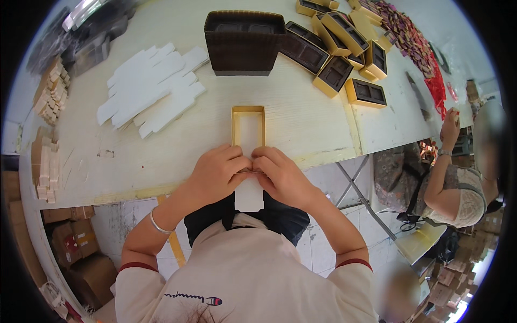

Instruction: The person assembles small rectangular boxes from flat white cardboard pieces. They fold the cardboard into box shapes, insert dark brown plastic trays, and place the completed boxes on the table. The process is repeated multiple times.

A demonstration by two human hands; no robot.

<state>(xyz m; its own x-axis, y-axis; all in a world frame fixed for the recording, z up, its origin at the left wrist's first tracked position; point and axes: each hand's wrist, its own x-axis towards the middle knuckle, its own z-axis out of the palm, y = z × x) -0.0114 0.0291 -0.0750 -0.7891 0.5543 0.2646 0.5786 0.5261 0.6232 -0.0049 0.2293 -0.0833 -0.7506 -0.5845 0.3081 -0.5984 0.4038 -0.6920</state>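
A narrow gold-walled carton (262,126) with a pale bottom lies lengthwise in front of me, near the table's front edge. Its far end and long sides stand up. My left hand (218,168) and my right hand (284,175) meet at its near end, fingers bent and pinching the cardboard there. A white flap (249,195) hangs below them past the table edge toward my lap. The exact fold under my fingertips is partly hidden.
Beyond the carton stands a tall stack of dark brown plastic trays (240,51). White flat blanks (141,89) lie to the left. Gold boxes with dark inserts (367,92) pile up at the right, near a heap of small red pieces (412,40). A co-worker (458,194) sits at right.
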